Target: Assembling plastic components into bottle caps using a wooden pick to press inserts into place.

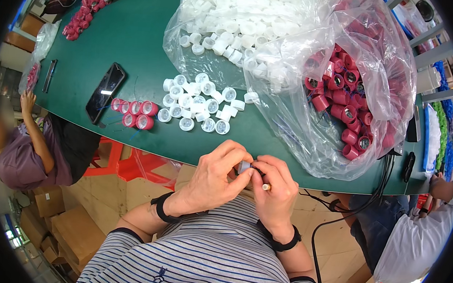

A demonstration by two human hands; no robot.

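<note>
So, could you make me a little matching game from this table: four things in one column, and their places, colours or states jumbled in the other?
Things:
1. Phone
2. Loose caps
3. Large red heap
4. Left hand

Places, colours or states:
A. Whitish, just right of the small red group
B. Pinching a small pale piece
C. Dark, left of the small red group
D. In a clear plastic bag

Pairs: 1-C, 2-A, 3-D, 4-B

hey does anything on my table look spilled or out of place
Nothing looks clearly damaged. The phone lies slantwise beside the neatly grouped red caps, so it seems a bit stray. The white caps lie jumbled outside the clear bag, but that may be deliberate rather than a spill.
</note>
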